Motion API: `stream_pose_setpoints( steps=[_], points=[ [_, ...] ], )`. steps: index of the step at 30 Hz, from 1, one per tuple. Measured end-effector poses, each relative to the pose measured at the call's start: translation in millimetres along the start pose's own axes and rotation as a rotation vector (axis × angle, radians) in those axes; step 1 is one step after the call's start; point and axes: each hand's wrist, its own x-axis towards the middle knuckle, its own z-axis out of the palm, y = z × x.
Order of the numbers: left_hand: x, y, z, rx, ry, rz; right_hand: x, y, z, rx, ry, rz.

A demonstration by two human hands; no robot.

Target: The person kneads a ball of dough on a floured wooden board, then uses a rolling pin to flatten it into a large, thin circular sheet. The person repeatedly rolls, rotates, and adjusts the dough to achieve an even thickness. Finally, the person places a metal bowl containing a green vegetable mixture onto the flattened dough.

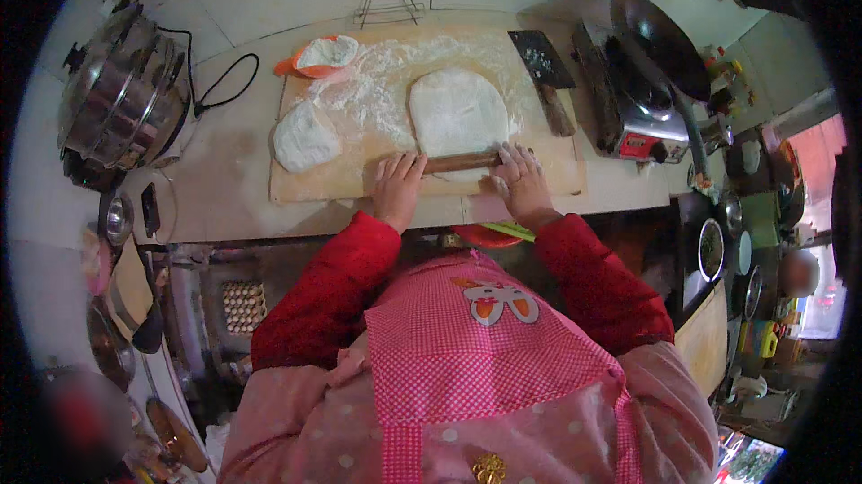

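Note:
A wooden rolling pin [461,162] lies crosswise over the near part of a flattened sheet of dough [458,110]. My left hand [399,181] rests on the pin's left end, and my right hand [522,181] is on its right end, fingers pointing away from me. Under the dough is a floured wooden board [363,140]. A thick lump of dough [306,137] sits at the board's left side. Behind it, an orange scoop or bowl [320,58] holds flour. A cleaver [545,70] with flour on its blade lies at the board's right edge.
Left on the counter [222,174] stand a metal steamer pot [121,93] with a looped cord and a dark phone-like object [149,209]. To the right, a wok [660,46] leans over a stove [633,107]. A wire rack [388,2] is at the wall; eggs [244,307] sit below the counter.

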Motion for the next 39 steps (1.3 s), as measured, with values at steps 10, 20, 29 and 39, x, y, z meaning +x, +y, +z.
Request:
stream_pose_setpoints(
  steps=[10, 20, 29, 39],
  points=[
    [11, -23, -42, 0.005, 0.176, 0.212, 219, 74, 45, 0.272, -0.197, 0.239],
    [-9, -19, -37, -0.011, 0.077, 0.046, 286, 12, 37, 0.570, -0.293, 0.128],
    [19, -18, -29, -0.006, 0.048, 0.181, 178, 78, -10, 0.577, -0.386, 0.546],
    [122, -15, -25, -0.059, 0.033, -0.143, 137, 97, 21, -0.082, 0.101, 0.114]
  ],
)
